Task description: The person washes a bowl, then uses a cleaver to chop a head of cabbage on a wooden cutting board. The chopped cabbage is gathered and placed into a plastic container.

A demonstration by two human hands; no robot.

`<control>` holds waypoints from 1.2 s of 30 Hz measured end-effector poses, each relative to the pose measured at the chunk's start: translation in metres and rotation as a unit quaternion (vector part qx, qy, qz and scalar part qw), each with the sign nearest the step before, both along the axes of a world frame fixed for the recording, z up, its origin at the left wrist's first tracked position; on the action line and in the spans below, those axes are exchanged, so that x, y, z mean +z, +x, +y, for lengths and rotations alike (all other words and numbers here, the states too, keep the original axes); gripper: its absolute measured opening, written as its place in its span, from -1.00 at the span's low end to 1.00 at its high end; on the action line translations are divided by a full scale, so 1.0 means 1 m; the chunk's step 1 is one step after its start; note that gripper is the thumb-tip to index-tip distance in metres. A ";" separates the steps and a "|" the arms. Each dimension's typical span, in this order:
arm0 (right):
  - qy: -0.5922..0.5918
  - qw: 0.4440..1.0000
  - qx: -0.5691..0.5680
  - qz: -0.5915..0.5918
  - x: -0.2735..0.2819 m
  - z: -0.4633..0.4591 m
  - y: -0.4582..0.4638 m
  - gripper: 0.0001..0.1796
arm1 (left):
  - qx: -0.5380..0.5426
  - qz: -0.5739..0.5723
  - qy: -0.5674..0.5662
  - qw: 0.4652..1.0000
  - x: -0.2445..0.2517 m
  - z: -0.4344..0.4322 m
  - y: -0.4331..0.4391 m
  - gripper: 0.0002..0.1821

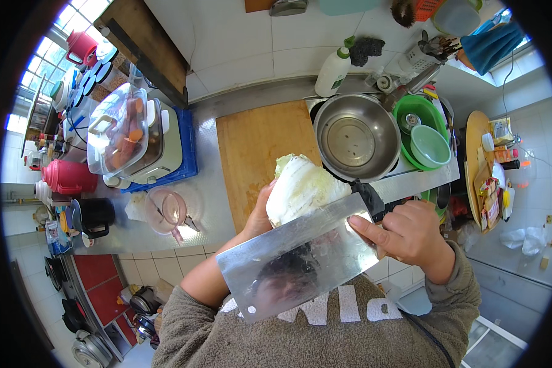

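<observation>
My left hand grips a piece of napa cabbage from its left side, above the near edge of a wooden cutting board. In my right hand is a broad metal cleaver, its handle hidden in my fingers and the index finger laid along the blade. The cleaver lies slantwise in front of my chest, its upper edge against or close to the cabbage's lower side; whether they touch, I cannot tell. Part of my left hand is hidden behind cabbage and blade.
A steel basin stands right of the board, beside a green basin with a pale green bowl. A white bottle stands behind. To the left are a lidded food container on a blue tray and a clear plastic cup.
</observation>
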State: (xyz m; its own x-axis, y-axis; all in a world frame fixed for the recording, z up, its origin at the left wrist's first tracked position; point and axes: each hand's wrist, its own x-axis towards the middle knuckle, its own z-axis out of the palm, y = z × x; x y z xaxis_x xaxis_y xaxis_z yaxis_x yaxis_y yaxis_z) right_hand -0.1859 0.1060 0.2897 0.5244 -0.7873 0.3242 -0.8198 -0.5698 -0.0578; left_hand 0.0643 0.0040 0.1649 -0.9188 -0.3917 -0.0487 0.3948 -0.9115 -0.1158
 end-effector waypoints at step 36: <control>-0.010 0.999 -0.049 0.011 0.000 0.012 -0.011 -0.30 | -0.015 -0.370 -0.131 0.920 0.065 0.002 -0.021 -0.22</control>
State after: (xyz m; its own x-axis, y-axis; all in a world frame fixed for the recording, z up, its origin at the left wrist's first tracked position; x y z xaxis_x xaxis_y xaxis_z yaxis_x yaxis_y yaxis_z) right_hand -0.1970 0.1179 0.2902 0.4528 -0.8282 0.3304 -0.8722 -0.4884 -0.0289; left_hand 0.0437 0.0061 0.2303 -0.6827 -0.4547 -0.5720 0.2523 -0.8814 0.3994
